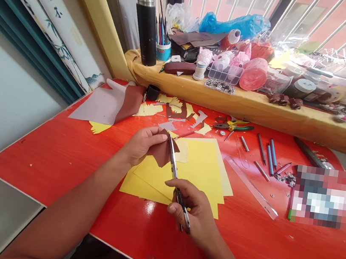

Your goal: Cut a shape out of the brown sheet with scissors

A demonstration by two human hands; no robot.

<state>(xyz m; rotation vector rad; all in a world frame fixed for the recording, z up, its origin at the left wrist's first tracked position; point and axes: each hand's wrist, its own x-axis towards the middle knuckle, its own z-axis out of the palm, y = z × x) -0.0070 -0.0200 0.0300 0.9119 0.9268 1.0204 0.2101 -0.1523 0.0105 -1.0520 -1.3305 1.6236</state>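
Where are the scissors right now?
In the head view, the scissors are just below centre, in the right hand, blades at the brown piece in the left hand, over the yellow sheets.

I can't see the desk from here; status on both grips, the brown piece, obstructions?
Left grip pinching brown piece. Right grip on scissors, blades at the piece. Yellow sheets beneath; nothing visibly blocking.
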